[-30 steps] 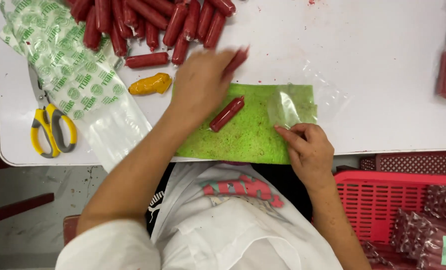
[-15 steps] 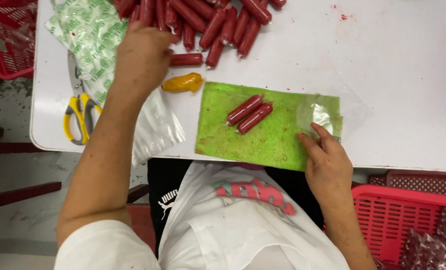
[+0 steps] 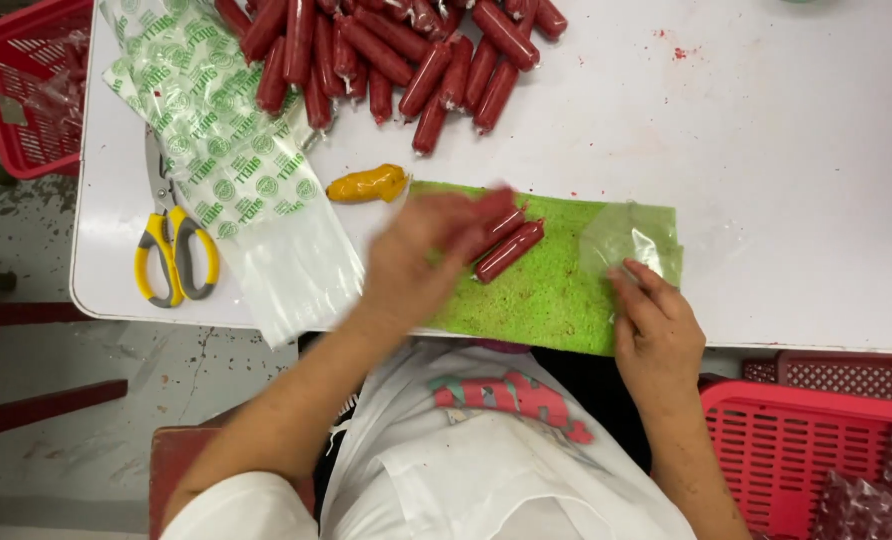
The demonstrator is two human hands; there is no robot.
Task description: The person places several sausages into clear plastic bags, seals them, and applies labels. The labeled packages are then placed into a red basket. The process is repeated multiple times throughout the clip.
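Note:
A green mat [image 3: 556, 290] lies at the front edge of the white table [image 3: 796, 150]. Two red sausages [image 3: 511, 250] rest side by side on it. My left hand [image 3: 421, 255], blurred by motion, is over the mat's left half and grips another red sausage [image 3: 493, 203] at its fingertips, just beside those two. My right hand [image 3: 656, 325] presses on the lower edge of a clear plastic bag [image 3: 631, 238] that lies on the mat's right end.
A pile of red sausages [image 3: 396, 50] fills the table's far side. A stack of green-printed plastic bags [image 3: 216, 130], yellow-handled scissors [image 3: 176, 255] and a small yellow sausage-shaped piece [image 3: 368, 185] lie at left. Red baskets stand at far left [image 3: 26, 100] and lower right [image 3: 816, 440].
My left hand left the pile at the far left and swung back over the green mat, bringing a red sausage. My right hand stayed on the clear bag.

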